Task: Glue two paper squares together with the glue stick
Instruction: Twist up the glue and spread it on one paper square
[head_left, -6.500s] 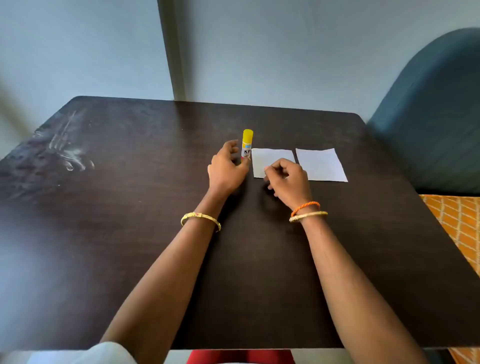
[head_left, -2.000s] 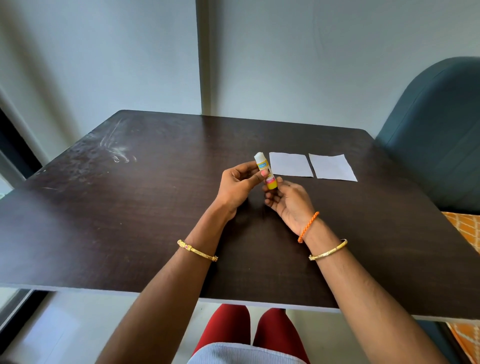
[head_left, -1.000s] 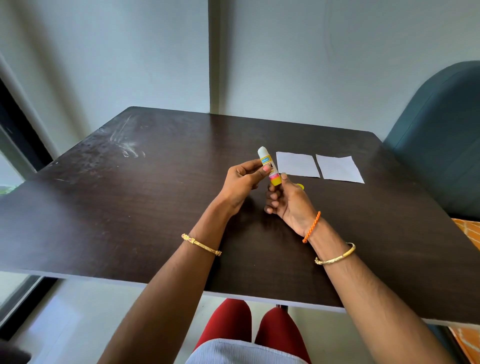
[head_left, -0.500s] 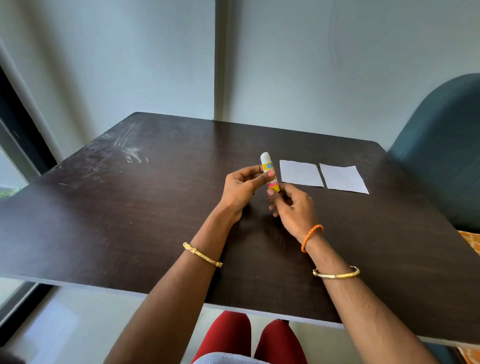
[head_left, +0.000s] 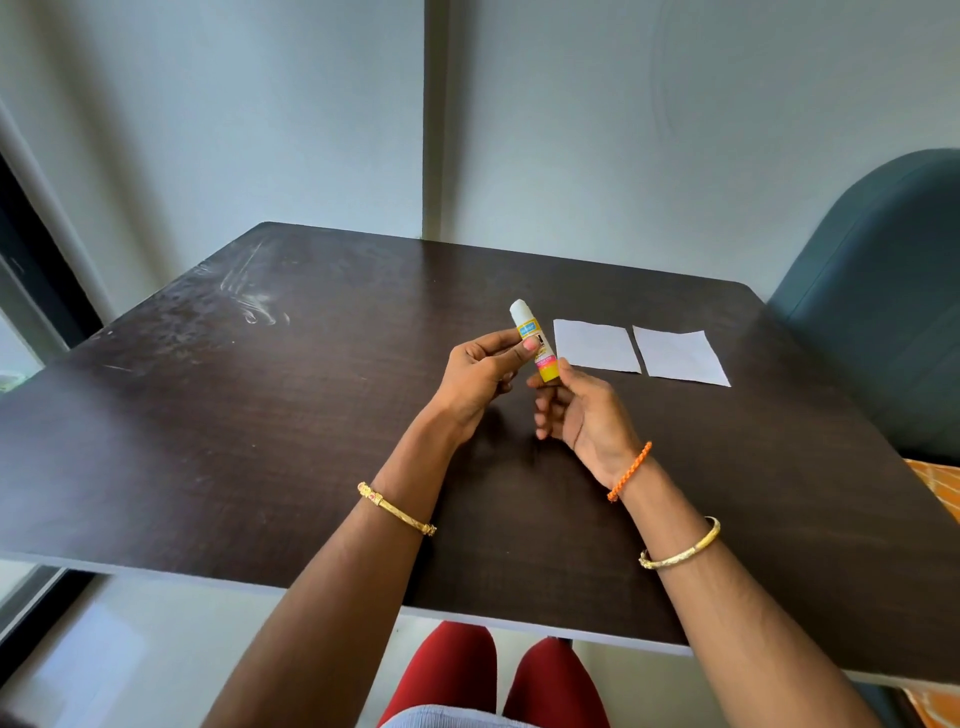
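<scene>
The glue stick (head_left: 530, 335) is uncapped, its white tip pointing up and away, held above the dark table (head_left: 260, 415). My left hand (head_left: 480, 382) pinches its yellow labelled barrel between thumb and fingers. My right hand (head_left: 582, 415) pinches the stick's base with thumb and fingertips, palm turned left. Two white paper squares lie flat side by side just beyond my hands: the left square (head_left: 596, 345) and the right square (head_left: 678, 357), with a narrow gap between them. The cap is not visible.
A teal upholstered chair (head_left: 883, 291) stands at the table's right side. A pale wall rises behind the table's far edge. A window frame (head_left: 31, 270) runs along the left. My red-clad knees (head_left: 493, 675) show under the near edge.
The yellow cap came off the glue stick earlier. Over the last second the stick stayed in my left hand while my right fingers kept working at its base; the view shifted slightly.
</scene>
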